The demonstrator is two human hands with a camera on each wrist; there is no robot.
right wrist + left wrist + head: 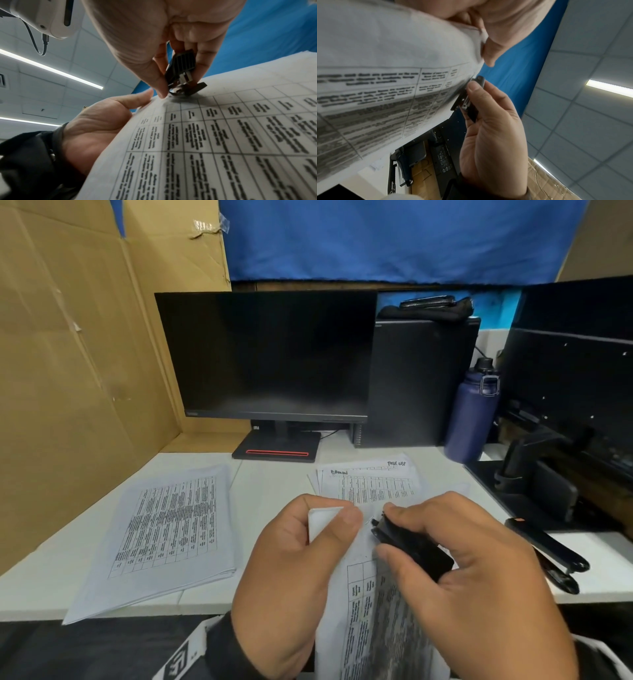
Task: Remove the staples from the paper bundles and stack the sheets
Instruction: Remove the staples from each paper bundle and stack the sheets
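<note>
My left hand (pixel 308 546) pinches the folded top corner of a printed paper bundle (pixel 373 618) raised above the desk edge. My right hand (pixel 459 559) grips a black staple remover (pixel 407 546) between thumb and fingers. Its metal claws (pixel 178 90) sit against the bundle's corner (pixel 168 100), right beside my left thumb (pixel 137 100). The bundle's table print (pixel 385 94) fills the left wrist view, with the staple remover (pixel 469 97) at its edge. A stack of sheets (pixel 164 529) lies on the desk at left. More sheets (pixel 373 481) lie behind my hands.
A dark monitor (pixel 270 354) and a black computer case (pixel 418 381) stand at the back of the white desk (pixel 267 484). A blue bottle (pixel 472 412) stands right of them. A black stapler (pixel 548 553) lies at the right. A cardboard wall (pixel 78 354) closes the left side.
</note>
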